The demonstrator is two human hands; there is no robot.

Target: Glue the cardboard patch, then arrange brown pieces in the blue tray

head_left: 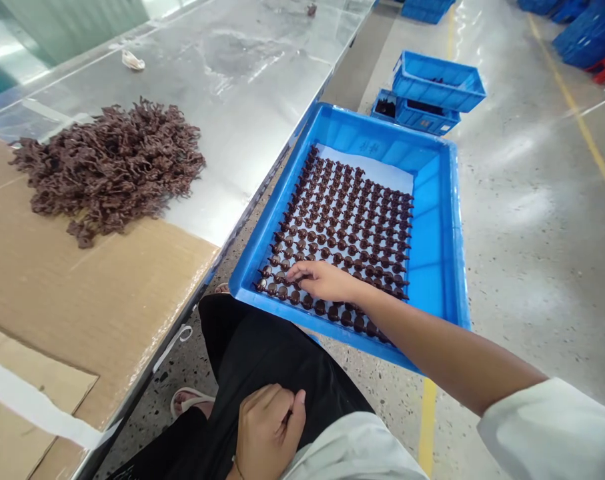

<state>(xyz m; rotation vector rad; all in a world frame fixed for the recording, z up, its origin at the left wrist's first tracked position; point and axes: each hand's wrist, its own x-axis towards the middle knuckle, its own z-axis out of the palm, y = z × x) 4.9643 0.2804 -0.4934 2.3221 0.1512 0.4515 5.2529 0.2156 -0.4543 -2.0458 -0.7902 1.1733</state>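
A large blue crate (437, 200) holds rows of small dark brown round-based pieces (352, 233) standing on a white sheet (382, 170). My right hand (322, 280) reaches over the near rows, its fingers bent and pressed close at a piece near the crate's front left; what is between the fingertips is too small to tell. My left hand (269, 427) rests on my lap, fingers curled in, with its contents, if any, hidden. On the table to the left lies a heap of tangled brown pieces (117, 167).
The metal table (232, 73) has cardboard (132, 300) over its near part. A small pale object (133, 61) lies behind the heap. Stacked blue bins (437, 80) stand beyond the crate on the speckled floor, and more blue bins are at the top right.
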